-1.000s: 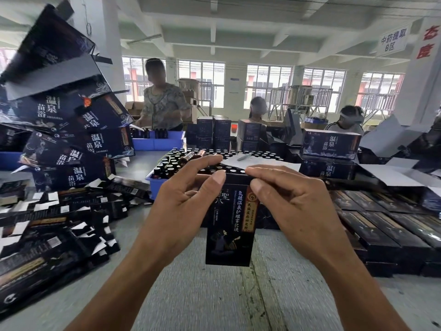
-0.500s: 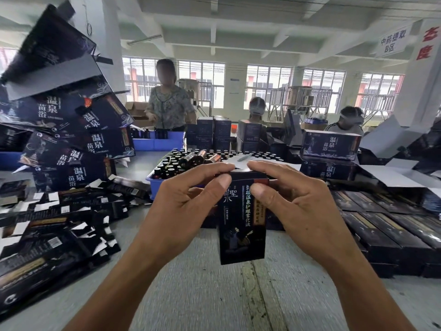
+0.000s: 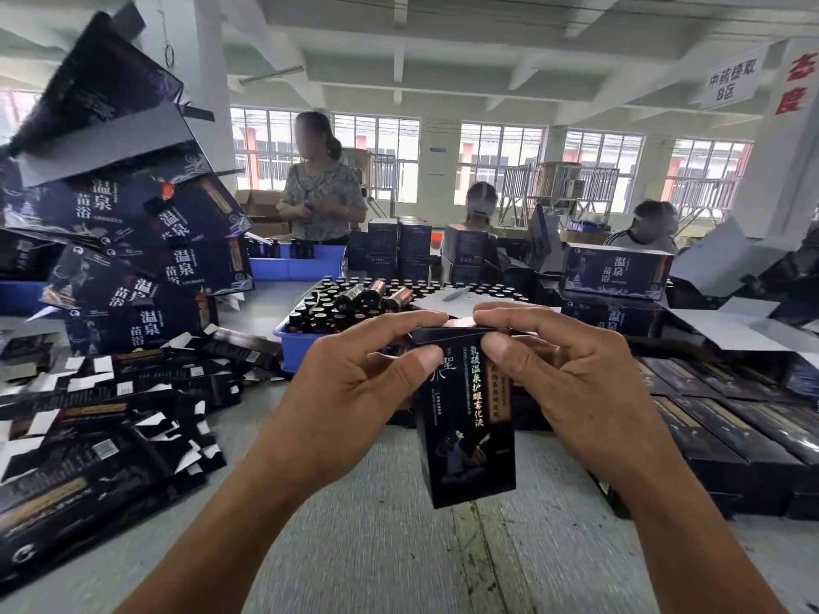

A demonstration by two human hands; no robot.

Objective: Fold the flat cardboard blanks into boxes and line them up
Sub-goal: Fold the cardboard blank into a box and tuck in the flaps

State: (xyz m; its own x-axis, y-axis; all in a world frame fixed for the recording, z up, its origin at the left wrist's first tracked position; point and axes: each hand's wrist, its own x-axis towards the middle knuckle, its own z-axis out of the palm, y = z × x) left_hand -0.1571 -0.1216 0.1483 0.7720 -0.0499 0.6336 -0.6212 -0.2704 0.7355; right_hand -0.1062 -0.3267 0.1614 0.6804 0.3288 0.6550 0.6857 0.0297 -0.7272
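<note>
A small dark box with gold and white lettering hangs upright above the grey table, opened out into a rectangular tube. My left hand grips its upper left side, thumb on the front and fingers over the top. My right hand pinches the upper right corner and bends the top flap, whose white inner side shows between my fingertips. Flat dark blanks lie heaped at the left. Finished boxes lie in rows at the right.
A blue tray of dark bottles stands behind my hands. Larger dark cartons are piled high at the left and more stand at the back right. Three people work across the table.
The box has shifted right and come closer while it opened from flatter to squarer. My fingers have closed over its top edge and the flap has folded down.
</note>
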